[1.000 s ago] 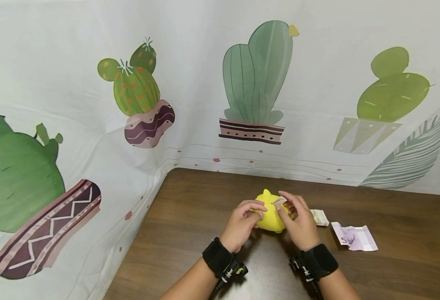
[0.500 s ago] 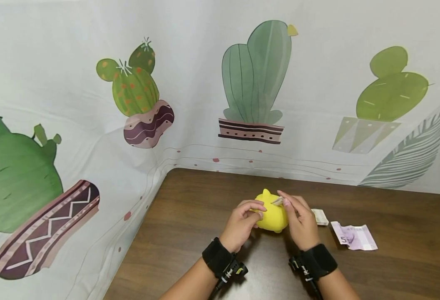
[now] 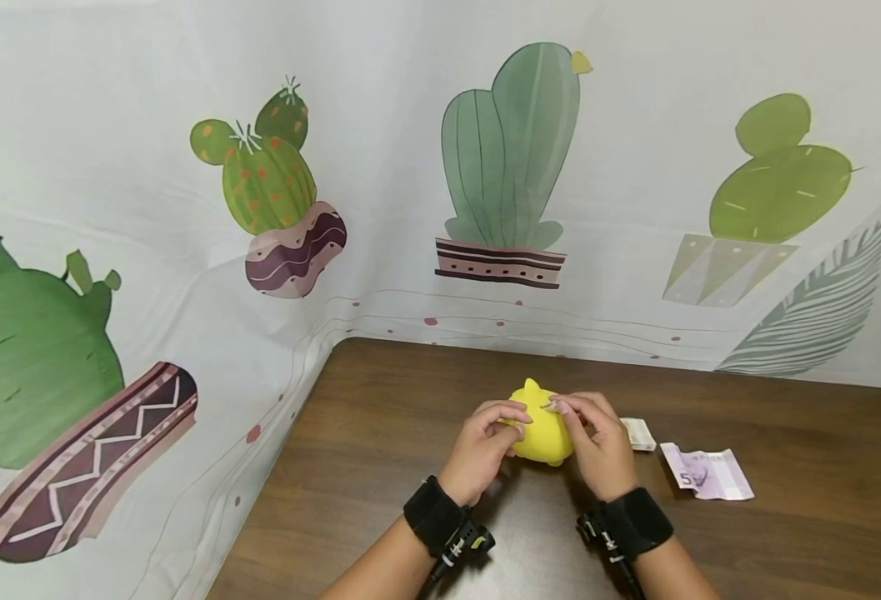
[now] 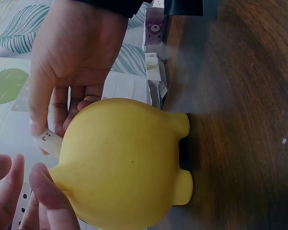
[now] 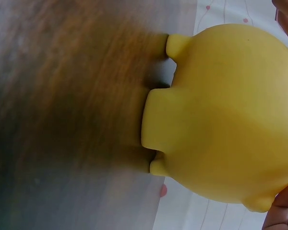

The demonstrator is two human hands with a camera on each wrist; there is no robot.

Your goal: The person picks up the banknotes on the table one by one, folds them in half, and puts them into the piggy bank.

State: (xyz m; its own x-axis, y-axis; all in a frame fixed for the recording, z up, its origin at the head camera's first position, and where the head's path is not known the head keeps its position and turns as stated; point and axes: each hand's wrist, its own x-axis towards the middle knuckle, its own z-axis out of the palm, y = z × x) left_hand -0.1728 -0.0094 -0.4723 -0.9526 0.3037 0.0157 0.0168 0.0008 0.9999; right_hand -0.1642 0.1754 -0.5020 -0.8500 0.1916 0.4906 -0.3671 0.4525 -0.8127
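Note:
A yellow piggy bank (image 3: 543, 440) stands on its feet on the table, between the two hands. My left hand (image 3: 483, 450) grips its left side with thumb and fingers, and in the left wrist view a fingertip (image 4: 43, 184) lies against a small knob of it. At the top, my right hand (image 3: 603, 442) pinches a small folded banknote (image 3: 552, 407) between thumb and index finger. One end of the note is down at the bank's top, where the slot itself is hidden. The right wrist view is filled mostly by the piggy bank (image 5: 230, 115), with fingers at its right edge.
A purple banknote (image 3: 708, 475), creased and marked with a 5, lies right of the right hand. A folded pale note (image 3: 639, 434) lies between them. The brown wooden table (image 3: 402, 392) meets a white cactus-printed cloth (image 3: 380, 167) at the back and left.
My right hand has slid its grip lower on the folded banknote, and less of the note shows above the piggy bank. The left hand keeps its hold in the same place.

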